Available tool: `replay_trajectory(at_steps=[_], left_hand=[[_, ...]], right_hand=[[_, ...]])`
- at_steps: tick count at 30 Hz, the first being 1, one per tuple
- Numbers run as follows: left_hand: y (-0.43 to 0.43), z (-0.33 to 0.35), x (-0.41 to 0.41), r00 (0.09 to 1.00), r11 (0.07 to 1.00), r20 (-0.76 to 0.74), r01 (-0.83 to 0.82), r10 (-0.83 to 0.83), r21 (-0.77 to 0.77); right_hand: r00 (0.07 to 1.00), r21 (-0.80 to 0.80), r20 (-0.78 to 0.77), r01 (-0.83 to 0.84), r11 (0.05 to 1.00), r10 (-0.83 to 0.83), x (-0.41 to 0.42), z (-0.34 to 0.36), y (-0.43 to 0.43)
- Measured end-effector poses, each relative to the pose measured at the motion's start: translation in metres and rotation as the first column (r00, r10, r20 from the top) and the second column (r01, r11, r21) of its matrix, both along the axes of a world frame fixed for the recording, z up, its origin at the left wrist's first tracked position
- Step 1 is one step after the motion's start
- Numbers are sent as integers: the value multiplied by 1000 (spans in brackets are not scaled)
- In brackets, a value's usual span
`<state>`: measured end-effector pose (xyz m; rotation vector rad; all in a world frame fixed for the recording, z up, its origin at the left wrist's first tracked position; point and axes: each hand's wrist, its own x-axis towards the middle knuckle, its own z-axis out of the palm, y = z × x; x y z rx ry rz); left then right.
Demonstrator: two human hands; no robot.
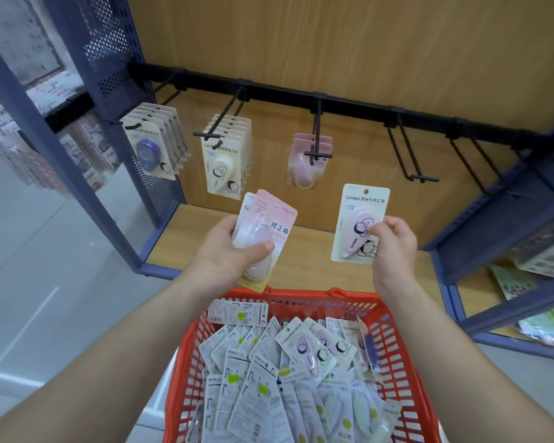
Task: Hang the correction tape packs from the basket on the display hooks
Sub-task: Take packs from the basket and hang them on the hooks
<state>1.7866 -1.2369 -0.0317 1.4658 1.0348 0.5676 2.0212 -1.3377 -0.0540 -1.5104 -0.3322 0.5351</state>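
My left hand grips a small stack of correction tape packs, a pink one on top. My right hand pinches a single cream pack with a pink dispenser by its right edge, upright, below the hooks. The red basket under my arms holds several more packs, most face down. On the black rail, three hooks carry packs: purple ones, cream ones and pink ones. Two hooks to the right hang bare.
The display is a wooden back panel with a wooden shelf below, framed by blue perforated metal sides. Another blue rack with colourful packs stands at the right. Grey floor lies to the left.
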Motion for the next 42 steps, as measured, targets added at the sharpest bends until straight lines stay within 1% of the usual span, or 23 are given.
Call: replay_trajectory(at_steps=[4,14,18,28,31,34,36,38,40,41,42], left_hand=[[-8,-1,20,999,999,-30,39,-39,-11],[-19,-2,54,997,996,-15,81,-82,-39],[-18,-4,57,996,996,-13,84,-85,-43],[-16,-6,58,996,995,-9,92,-92,-42],[-16,-6,59,996,995,-7,92,-92,-38],[-18,-6,60,995,994,6,98,-98,-37],[-20,-7,61,995,994,8,103,-103,-40],[-22,-7,62,994,993,9,107,-107,-49],[-24,-7,62,994,992,16,108,-107,-62],[-25,-7,63,994,992,23,109,-107,-68],[-27,-6,64,994,991,34,111,-108,-76]], right_hand=[[999,28,-14,43,999,-42,19,5,-14],[996,85,-69,64,994,-58,47,13,-18],[997,75,-63,56,996,-52,48,9,-19],[992,58,-48,119,991,-116,49,9,-22],[995,27,21,102,994,-102,52,9,-24],[999,-18,12,53,998,-53,58,8,-16],[998,-71,38,50,996,-47,65,9,-6],[997,-155,42,71,985,-65,70,10,5],[995,-292,22,104,951,-102,67,6,8],[992,-359,49,123,925,-114,61,3,4],[992,-391,75,121,912,-100,52,-1,-4]])
